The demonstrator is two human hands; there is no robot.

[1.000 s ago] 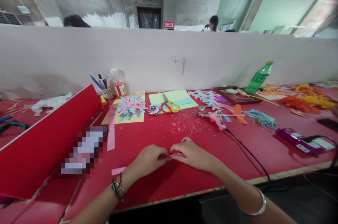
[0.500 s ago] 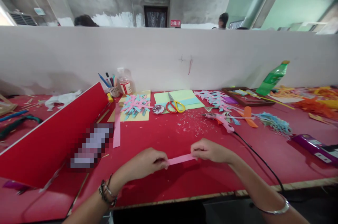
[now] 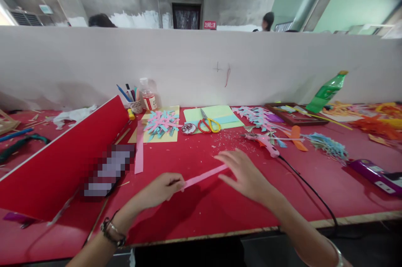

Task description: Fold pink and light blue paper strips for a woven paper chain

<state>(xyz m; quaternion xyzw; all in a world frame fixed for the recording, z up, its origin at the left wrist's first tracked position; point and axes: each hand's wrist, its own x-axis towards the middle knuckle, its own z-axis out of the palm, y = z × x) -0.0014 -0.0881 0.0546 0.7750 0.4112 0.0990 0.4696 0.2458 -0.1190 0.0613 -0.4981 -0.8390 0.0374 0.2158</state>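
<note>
Pinched between the thumb and fingers of my left hand [image 3: 168,187] is one end of a pink paper strip [image 3: 205,174], which slants up to the right above the red tabletop. My right hand [image 3: 243,174] is raised at the strip's far end, fingers spread and thumb apart; the strip's tip passes behind it. Beyond the hands lie red-and-yellow-handled scissors [image 3: 210,124] on pale green paper [image 3: 228,115]. A pink glue gun [image 3: 264,143] rests to the right, its cord trailing toward the table edge. Another pink strip [image 3: 139,154] lies flat on the left.
A red board [image 3: 72,158] leans up at the left, beside a phone-like blurred object [image 3: 109,170]. Pink and blue paper pieces [image 3: 161,123] sit near a pen cup [image 3: 135,106] and a bottle [image 3: 148,96]. A green bottle [image 3: 326,93] tilts by a dark tray [image 3: 297,115].
My right hand has let go of the strip's right end and opened. My left hand has shifted left with the strip, which now slopes more steeply.
</note>
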